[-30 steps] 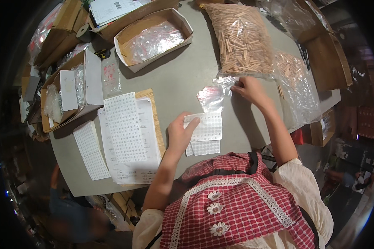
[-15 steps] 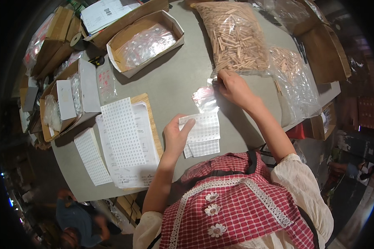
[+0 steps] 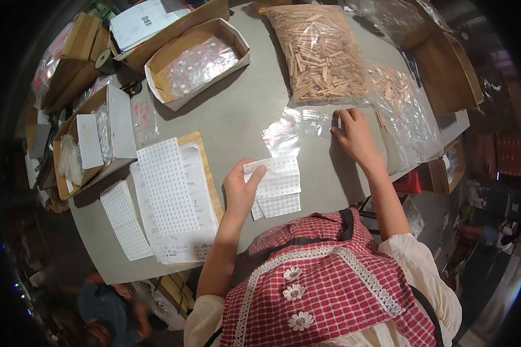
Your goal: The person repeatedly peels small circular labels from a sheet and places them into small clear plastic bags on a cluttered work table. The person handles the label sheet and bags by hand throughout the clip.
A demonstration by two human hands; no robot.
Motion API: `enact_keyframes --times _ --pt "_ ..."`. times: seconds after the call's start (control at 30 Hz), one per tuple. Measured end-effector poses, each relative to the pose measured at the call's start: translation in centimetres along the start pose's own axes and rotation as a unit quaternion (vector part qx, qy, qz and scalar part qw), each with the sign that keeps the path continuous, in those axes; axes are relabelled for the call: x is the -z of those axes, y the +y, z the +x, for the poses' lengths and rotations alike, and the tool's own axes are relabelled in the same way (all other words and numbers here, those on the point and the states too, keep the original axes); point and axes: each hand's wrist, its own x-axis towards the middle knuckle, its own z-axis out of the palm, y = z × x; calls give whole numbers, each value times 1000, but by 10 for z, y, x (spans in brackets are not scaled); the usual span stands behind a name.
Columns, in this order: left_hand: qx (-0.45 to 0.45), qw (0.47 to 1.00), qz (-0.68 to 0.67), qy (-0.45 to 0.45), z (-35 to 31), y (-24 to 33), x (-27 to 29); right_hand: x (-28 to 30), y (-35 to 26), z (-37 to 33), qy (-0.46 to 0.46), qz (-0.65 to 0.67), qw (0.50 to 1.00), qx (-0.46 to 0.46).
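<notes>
My left hand (image 3: 241,188) holds a white sheet of small round stickers (image 3: 278,177) between thumb and fingers. Another sticker sheet (image 3: 281,206) lies partly beneath it, close to my apron. Just beyond is a spread of shiny small plastic bags (image 3: 281,137). To their right, small clear zip bags (image 3: 314,121) lie in an overlapping row. At the right end of that row is my right hand (image 3: 356,137), its fingers bent around the edge of a clear bag; the exact fingertip contact is hard to see.
A large bag of wooden pegs (image 3: 321,58) and a second clear bag of pegs (image 3: 393,87) stand at the far right. An open carton (image 3: 200,63) holds flat bags at the back. Printed sheets on a wooden board (image 3: 205,168) lie left; boxes (image 3: 121,124) line the left edge.
My right hand has moved right and slightly nearer, and clear bags now show spread out where it was. My left hand still holds the sticker sheet.
</notes>
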Motion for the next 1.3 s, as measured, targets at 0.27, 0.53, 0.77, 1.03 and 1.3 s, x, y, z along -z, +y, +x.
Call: enact_keyframes --times 0.27,0.53,0.77,1.03,1.3 --pt "-2 1000 -18 -6 0 -3 2 -8 -4 10 -43 209 976 -32" --pt "7 999 -35 -4 -2 -2 3 -33 -8 34 2 81 992 102" --pt "1 1000 2 -3 -3 8 6 -29 -90 121 -91 465 880 -22" --pt "4 996 -82 25 -3 -7 9 -35 -159 151 -90 325 933 122" --pt "-34 997 -65 32 -3 -7 3 18 -108 41 -327 259 903 102"
